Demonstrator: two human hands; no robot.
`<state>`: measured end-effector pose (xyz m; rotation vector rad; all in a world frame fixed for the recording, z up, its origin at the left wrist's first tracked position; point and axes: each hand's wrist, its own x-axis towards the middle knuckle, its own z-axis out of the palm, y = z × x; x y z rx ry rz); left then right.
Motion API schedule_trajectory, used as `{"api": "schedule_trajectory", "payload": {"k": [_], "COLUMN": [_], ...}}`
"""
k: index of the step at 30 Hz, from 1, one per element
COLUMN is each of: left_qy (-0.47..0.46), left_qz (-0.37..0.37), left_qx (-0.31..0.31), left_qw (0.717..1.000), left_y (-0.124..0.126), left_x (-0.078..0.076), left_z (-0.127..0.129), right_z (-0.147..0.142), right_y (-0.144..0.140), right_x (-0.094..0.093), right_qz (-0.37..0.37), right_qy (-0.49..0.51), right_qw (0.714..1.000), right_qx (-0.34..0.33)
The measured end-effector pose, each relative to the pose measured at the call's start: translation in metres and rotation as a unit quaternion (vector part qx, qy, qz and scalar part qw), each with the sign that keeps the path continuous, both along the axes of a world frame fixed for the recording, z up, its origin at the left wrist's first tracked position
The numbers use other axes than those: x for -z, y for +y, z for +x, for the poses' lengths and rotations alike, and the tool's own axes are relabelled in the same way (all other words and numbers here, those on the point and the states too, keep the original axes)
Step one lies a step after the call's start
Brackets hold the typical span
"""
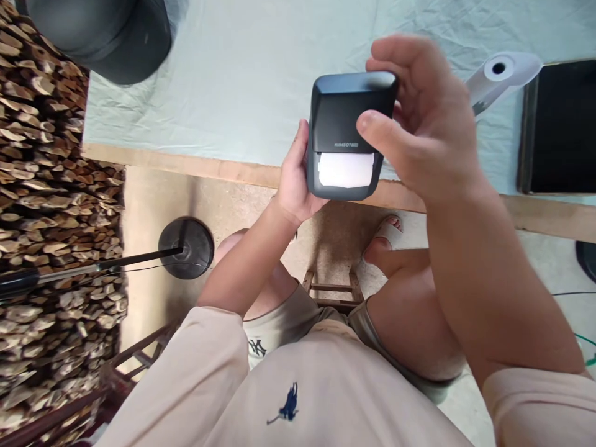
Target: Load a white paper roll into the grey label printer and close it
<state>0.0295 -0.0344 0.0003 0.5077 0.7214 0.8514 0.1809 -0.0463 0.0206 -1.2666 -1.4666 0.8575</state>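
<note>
— Where is the label printer [347,133] found relative to the hands?

— It is held up in the air between them, above the near edge of the worktop [242,93], which is covered by a pale green cloth. The left hand [295,180] is pressed against the printer's left side and lower corner, with the thumb laid up along that edge. The right hand [419,118] is wrapped over the top right corner, its thumb laid across the dark front just above the slot.

— So both hands are closed on it?

— Yes, the printer is gripped from both sides. A strip of white paper [347,169] is seen in the slot on the lower front.

— What is set nearby?

— A white paper roll [500,71] is lying on the cloth just beyond the right hand, and a dark tablet [561,127] is set beside it at the right edge. A dark cap [107,37] is seen at the top left, well apart from the hands.
</note>
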Motion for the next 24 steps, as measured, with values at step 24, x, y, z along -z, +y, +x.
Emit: {"api": "schedule_trajectory", "payload": {"k": [24], "left_qy": [-0.048], "left_qz": [0.006], "left_qx": [0.046], "left_qw": [0.998], "left_y": [0.0], "left_x": [-0.003], "left_z": [-0.001], "right_z": [0.01], "right_y": [0.001], "right_x": [-0.024], "right_qz": [0.12], "right_qy": [-0.162], "right_qw": [0.974], "right_qx": [0.1]}}
